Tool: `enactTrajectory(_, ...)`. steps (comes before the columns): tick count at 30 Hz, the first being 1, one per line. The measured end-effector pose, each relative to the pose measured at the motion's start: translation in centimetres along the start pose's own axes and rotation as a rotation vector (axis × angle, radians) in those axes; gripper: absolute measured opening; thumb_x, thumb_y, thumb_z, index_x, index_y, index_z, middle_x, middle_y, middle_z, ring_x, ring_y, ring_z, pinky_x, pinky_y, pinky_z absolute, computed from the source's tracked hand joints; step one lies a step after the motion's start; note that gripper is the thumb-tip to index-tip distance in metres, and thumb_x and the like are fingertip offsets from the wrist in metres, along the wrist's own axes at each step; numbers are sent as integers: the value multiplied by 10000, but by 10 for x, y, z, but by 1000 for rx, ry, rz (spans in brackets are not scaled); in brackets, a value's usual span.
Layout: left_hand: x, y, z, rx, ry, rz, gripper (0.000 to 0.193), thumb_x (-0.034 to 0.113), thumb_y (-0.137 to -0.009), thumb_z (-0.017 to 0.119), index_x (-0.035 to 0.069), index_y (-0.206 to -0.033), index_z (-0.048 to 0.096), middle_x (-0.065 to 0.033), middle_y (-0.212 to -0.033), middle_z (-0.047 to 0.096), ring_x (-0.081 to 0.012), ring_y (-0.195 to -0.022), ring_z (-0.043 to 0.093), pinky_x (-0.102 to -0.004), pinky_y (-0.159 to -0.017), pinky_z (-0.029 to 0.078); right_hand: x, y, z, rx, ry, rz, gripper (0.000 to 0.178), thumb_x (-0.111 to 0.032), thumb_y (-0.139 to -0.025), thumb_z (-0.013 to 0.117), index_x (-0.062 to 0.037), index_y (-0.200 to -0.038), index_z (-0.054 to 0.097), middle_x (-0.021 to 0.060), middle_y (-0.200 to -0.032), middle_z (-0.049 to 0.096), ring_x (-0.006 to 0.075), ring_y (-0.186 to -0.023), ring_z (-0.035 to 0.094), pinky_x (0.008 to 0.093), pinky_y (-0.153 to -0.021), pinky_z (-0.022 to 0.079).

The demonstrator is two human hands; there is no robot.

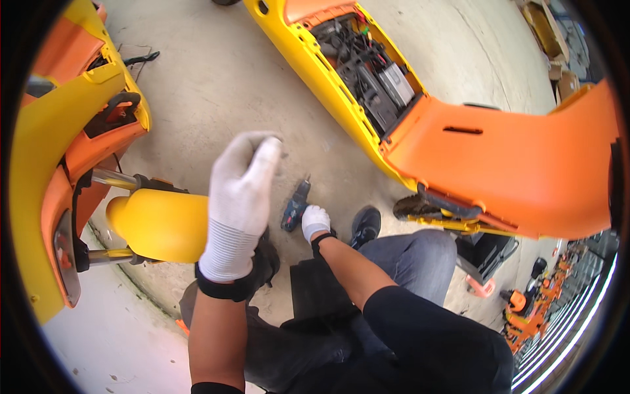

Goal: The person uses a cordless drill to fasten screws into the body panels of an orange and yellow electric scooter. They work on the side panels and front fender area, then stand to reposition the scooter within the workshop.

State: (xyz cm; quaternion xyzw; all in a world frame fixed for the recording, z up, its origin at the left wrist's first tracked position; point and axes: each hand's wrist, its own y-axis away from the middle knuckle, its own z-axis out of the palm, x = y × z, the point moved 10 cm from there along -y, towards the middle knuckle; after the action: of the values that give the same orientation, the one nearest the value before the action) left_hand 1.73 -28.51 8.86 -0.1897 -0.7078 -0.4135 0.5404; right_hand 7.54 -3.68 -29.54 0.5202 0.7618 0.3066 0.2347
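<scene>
My left hand [243, 177], in a white knitted glove with a black band at the wrist, is raised above the floor. Its fingers curl in against the thumb, and whatever may be between the tips is too small to make out. Lower and further right, my right hand [316, 222], also gloved in white, is closed at the handle end of a dark blue and black cordless drill [297, 205]. The drill's chuck points away from me, and the glove hides its handle. Just left of my left hand is a yellow fender [167, 225] with metal fork tubes [115, 178] beside it.
A yellow and orange scooter body [472, 157] stretches across the right, its open bay showing a battery and wiring [380, 79]. Another yellow and orange vehicle [72, 131] stands at the left. My shoe [365, 226] rests near the drill. Cardboard boxes [548, 33] lie far right.
</scene>
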Motion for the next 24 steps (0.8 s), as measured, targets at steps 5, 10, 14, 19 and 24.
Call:
enactTrajectory(5, -34, -14, -8, 18, 109, -130, 228, 152, -1001, 546, -38, -1084, 642, -88, -950, 673, -145, -823, 635, -280, -751, 530, -30, 19, -70, -234, -76, -25, 277, -213, -889, 603, -51, -1095, 694, 206, -1147, 691, 365, -1087, 668, 439, -928, 537)
enactTrajectory(10, -57, -12, -21, 111, 156, -253, 242, 184, -1002, 554, -28, -1083, 641, -93, -917, 686, -148, -747, 641, -284, -712, 538, -33, 46, -169, -87, -459, -133, 416, -300, -834, 698, -16, -1134, 654, 240, -1039, 699, 373, -978, 682, 405, -868, 544)
enactTrajectory(14, -31, 7, -60, 173, -19, -222, 231, 175, -997, 566, -35, -1050, 645, -85, -889, 690, -141, -735, 637, -279, -688, 524, -33, 89, -204, -320, -1117, 28, 353, -243, -897, 688, 41, -1104, 649, 141, -877, 715, 214, -736, 700, 308, -657, 565)
enactTrajectory(19, 20, 46, -126, 273, -207, -124, 252, 225, -954, 604, -13, -1004, 668, -183, -913, 702, -306, -831, 675, -379, -758, 517, -28, 155, -268, -294, -1203, 100, 297, -180, -930, 667, 59, -1097, 617, 92, -833, 680, 161, -678, 674, 274, -604, 562)
enactTrajectory(24, -3, 123, -173, 188, -451, -186, 247, 235, -959, 572, 16, -1011, 673, -213, -902, 682, -384, -860, 657, -438, -766, 512, -2, 211, -337, -202, -1222, 119, 268, -167, -931, 663, 40, -1094, 617, 95, -861, 680, 181, -687, 682, 298, -632, 573)
